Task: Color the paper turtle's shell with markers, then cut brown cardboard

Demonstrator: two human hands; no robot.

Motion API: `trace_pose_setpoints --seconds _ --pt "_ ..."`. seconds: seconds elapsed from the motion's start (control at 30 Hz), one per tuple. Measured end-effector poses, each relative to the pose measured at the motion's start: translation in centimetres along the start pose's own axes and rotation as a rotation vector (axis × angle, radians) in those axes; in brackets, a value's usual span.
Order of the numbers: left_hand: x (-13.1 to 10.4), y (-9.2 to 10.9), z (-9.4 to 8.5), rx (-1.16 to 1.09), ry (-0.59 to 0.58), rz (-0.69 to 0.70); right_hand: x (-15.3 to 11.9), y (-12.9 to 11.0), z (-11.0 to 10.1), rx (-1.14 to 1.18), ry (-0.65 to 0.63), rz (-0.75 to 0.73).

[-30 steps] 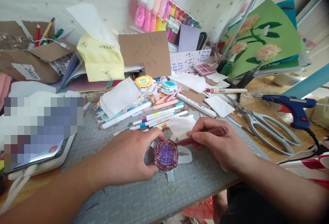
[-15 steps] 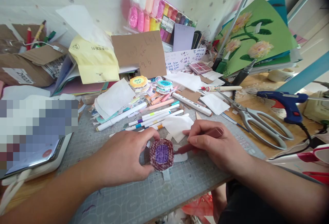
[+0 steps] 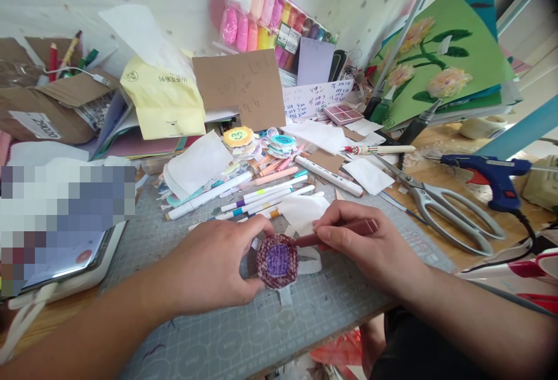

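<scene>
Where the two hands meet above the grey cutting mat (image 3: 218,336), one round disc (image 3: 279,261): purple centre, mottled maroon ring, face up towards the camera, no evident long axis. One white strip (image 3: 285,297) sticks out below it, one white loop (image 3: 310,268) to its right.

Left hand (image 3: 213,266): thumb and forefinger spread around the disc's left side, gripping its edge. Right hand (image 3: 370,252): fingers closed on one maroon marker (image 3: 364,228), long axis nearly level, rising slightly rightward; tip points left at the disc's upper right rim and seems to touch it, though too small to be sure.

Lettering: carton (image 3: 43,107), left, white label printed with what reads as 29020; yellow packet (image 3: 163,101), Chinese characters; white card (image 3: 320,98), blue handwriting, including 4:00, 7:00 and 2:00; brown card (image 3: 238,81), faint writing, illegible.

Changes against half a second ago: marker tip moved from the middle of the disc's right side to higher on the rim, the barrel now lying flatter; left-hand grip unchanged.
</scene>
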State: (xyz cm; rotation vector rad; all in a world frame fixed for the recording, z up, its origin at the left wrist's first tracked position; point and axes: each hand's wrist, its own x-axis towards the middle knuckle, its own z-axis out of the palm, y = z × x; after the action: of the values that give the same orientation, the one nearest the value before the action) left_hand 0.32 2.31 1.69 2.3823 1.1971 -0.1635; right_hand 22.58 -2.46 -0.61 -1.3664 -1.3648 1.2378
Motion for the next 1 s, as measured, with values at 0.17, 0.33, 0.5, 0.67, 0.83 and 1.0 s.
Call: trace_pose_setpoints --seconds 0.17,0.33,0.5,0.67,0.83,1.0 --pt "0.0 0.1 -0.1 -0.001 -0.021 -0.009 -0.1 0.5 -0.3 0.137 -0.005 0.019" --pt "0.1 0.6 -0.6 0.005 -0.057 -0.040 -0.3 0.6 -0.3 0.118 -0.002 0.045" --pt "0.2 0.9 -0.8 0.012 -0.071 -0.052 -0.5 0.7 -0.4 0.079 0.006 0.025" --pt "0.1 0.7 -0.6 0.004 -0.066 -0.044 -0.3 0.7 -0.4 0.097 0.037 0.018" --pt "0.1 -0.2 0.2 -0.002 -0.018 -0.017 -0.2 0.8 -0.4 0.080 0.040 0.025" --pt "0.2 -0.8 0.8 0.002 0.019 0.001 -0.3 0.7 -0.3 0.062 0.049 0.005"
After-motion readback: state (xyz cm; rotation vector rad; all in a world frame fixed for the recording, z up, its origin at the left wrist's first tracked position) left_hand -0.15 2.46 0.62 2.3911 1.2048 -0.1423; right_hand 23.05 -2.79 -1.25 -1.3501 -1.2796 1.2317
